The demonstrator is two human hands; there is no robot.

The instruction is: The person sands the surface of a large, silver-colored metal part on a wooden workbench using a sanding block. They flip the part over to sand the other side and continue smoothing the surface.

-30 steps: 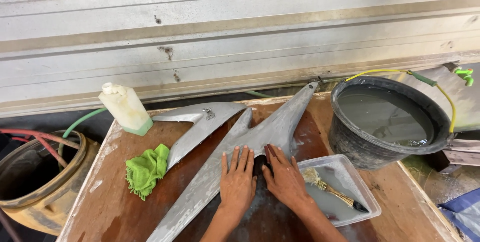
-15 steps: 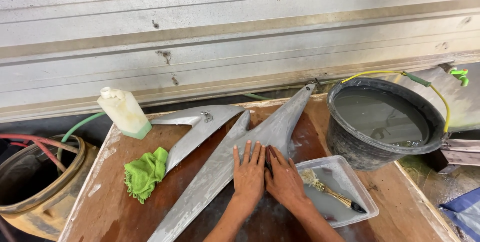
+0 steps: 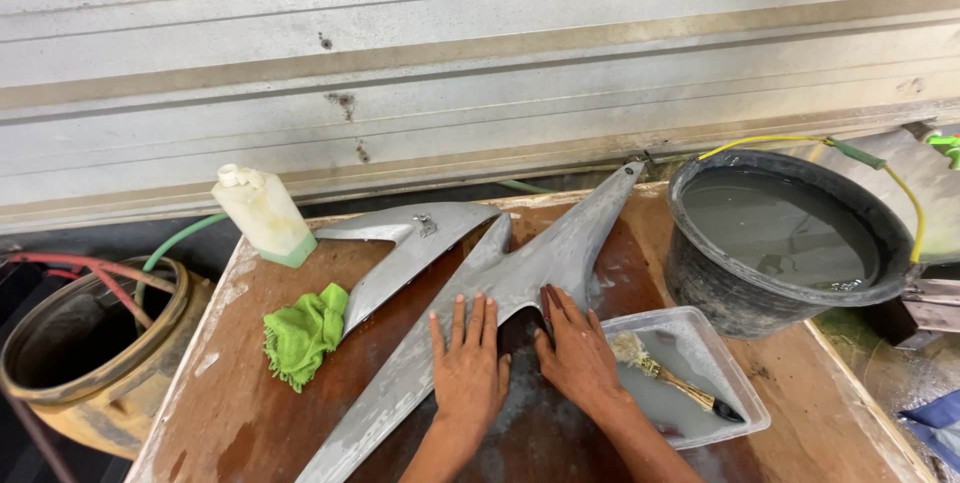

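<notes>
Both the left hand and the right hand lie open and flat, gripping nothing, pressed on the grey forked panel lying mid-table, between the green cloth and the clear tray.

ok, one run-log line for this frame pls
left hand: flat on grey panel | right hand: flat on same panel | nearby: green cloth, brush in plastic tray, water bucket, bottle
</notes>
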